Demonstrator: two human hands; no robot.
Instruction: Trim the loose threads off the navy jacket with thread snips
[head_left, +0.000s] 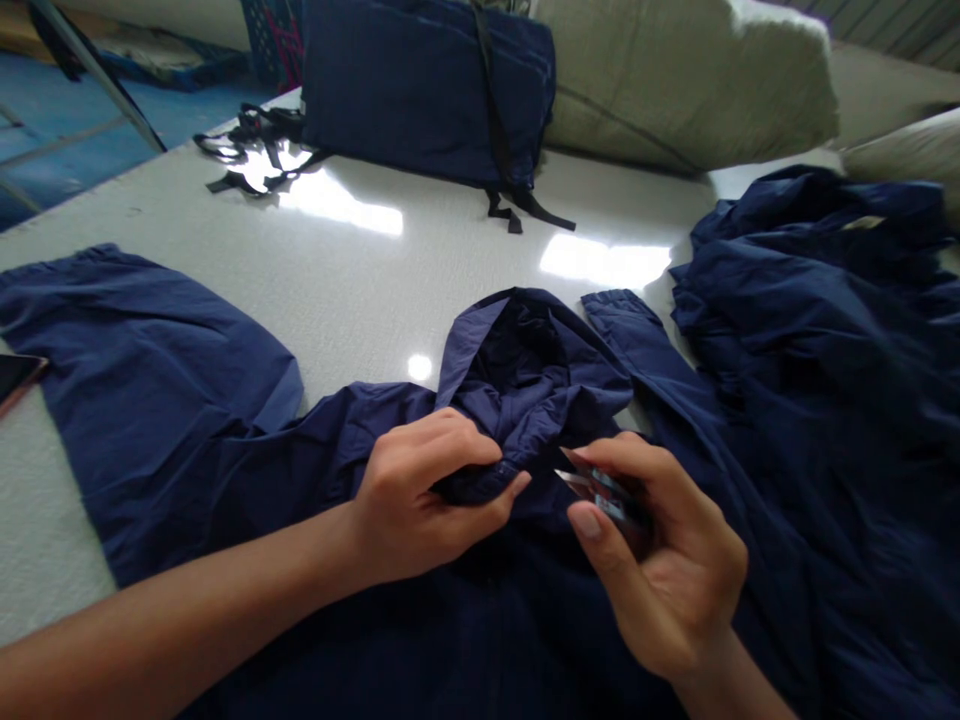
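Observation:
A navy hooded jacket (187,400) lies spread on the white table (360,270), hood (525,370) pointing away from me. My left hand (420,495) is closed, pinching the fabric at the jacket's collar just below the hood. My right hand (667,560) is closed on a small stack of dark card tags (596,485), held right beside the pinched collar. The tips of the two hands nearly touch.
A pile of navy garments (817,380) lies at the right. A tied navy bundle (420,85) with black straps (247,150) sits at the back, beside pale stuffed sacks (690,80). A phone (15,378) lies at the left edge.

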